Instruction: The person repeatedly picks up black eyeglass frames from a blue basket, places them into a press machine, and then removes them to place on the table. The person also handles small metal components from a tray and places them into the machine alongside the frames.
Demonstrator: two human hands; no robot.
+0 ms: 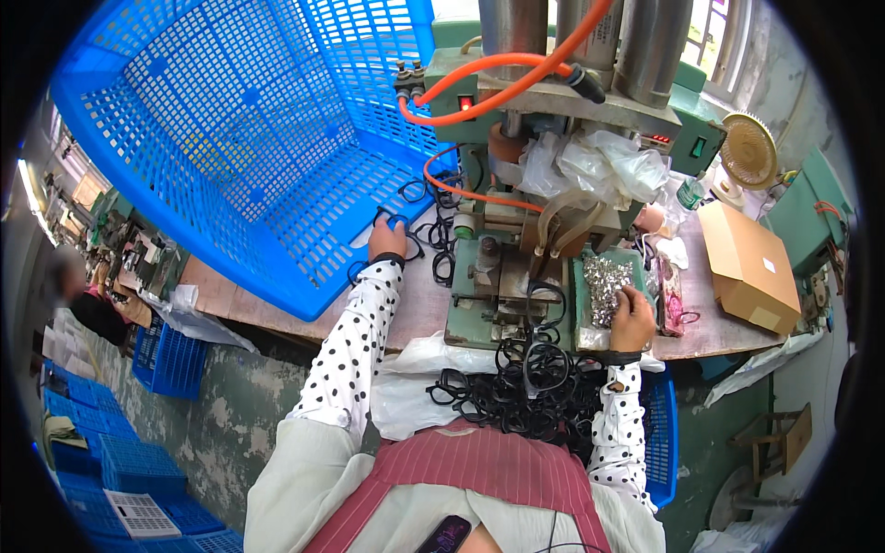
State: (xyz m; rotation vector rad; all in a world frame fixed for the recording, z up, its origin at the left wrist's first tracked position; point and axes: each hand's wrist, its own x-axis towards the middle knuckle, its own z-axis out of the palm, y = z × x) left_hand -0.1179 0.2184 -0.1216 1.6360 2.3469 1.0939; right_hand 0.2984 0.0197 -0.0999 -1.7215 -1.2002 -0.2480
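My left hand (387, 241) is closed on a black eyeglass frame (391, 217) at the open side of a big blue plastic crate (249, 175). More black eyeglass frames (442, 235) lie on the table beside that hand. At the right, my right hand (632, 323) has its fingers bent together at the edge of a heap of small shiny metal parts (606, 284) in a green tray; what is in the fingertips is too small to make out. Between my hands stands a green press machine (489, 276), with a black frame (546, 304) at its front. A tangled pile of black frames (516, 392) lies in my lap.
Orange air hoses (498, 63) loop above the press, and plastic bags (595, 166) hang on it. A cardboard box (751, 267) and a fan (747, 147) stand at the right. Blue crates (138, 461) are stacked on the floor at left. A person (92, 304) sits far left.
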